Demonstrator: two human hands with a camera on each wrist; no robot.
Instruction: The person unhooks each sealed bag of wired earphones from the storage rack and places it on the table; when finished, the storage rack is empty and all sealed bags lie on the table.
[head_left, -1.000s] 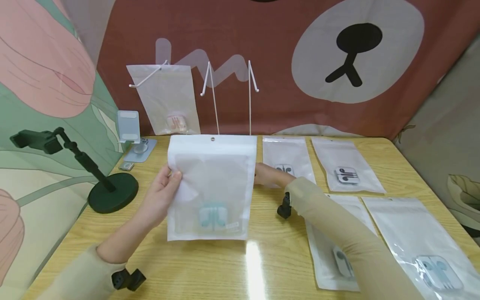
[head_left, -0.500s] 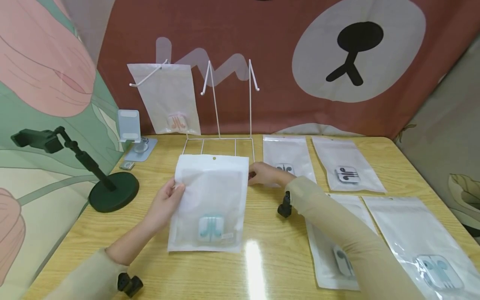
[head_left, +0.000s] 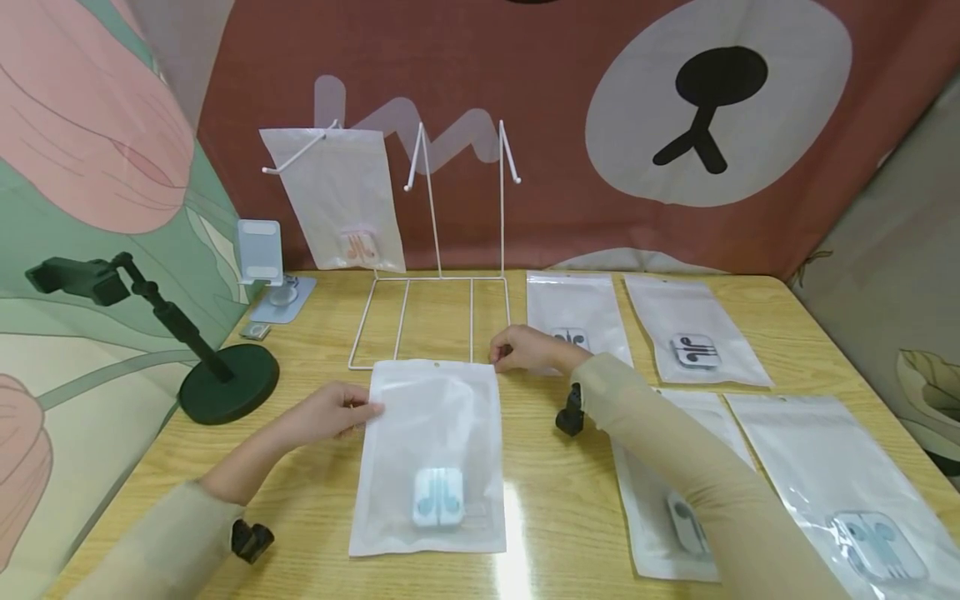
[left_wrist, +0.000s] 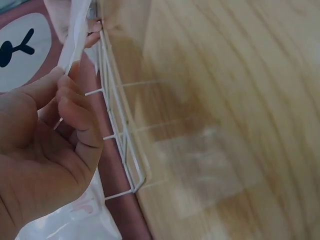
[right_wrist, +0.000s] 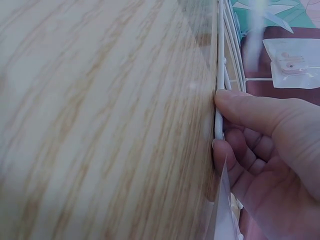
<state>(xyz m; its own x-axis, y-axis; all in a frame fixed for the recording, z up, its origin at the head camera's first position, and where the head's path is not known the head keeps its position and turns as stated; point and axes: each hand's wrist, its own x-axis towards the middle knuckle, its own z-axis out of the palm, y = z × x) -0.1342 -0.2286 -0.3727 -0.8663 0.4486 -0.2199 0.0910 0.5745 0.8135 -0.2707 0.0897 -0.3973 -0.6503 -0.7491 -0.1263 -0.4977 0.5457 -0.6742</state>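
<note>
My left hand [head_left: 322,417] pinches the upper left edge of a white zip bag [head_left: 431,417] between thumb and fingers. Through its front shows a boxed pair of light-blue earphones [head_left: 438,497] near the bottom. The bag's lower part is low over the table, just in front of a white wire rack [head_left: 465,277]. At the rack's front right corner is my right hand [head_left: 528,350]; in the right wrist view its thumb and fingers pinch the base wire [right_wrist: 219,122]. A bag with pink earphones [head_left: 337,192] hangs from the rack's left hook.
Several more earphone bags lie on the right of the table, including one with black earphones [head_left: 696,351] and one with blue [head_left: 877,546]. A black stand [head_left: 228,383] and a light-blue phone holder [head_left: 260,250] stand at the left.
My left hand has brought the bag down and tipped it back toward the table, so the rack's base now shows behind it. My right hand has stayed at the rack's corner.
</note>
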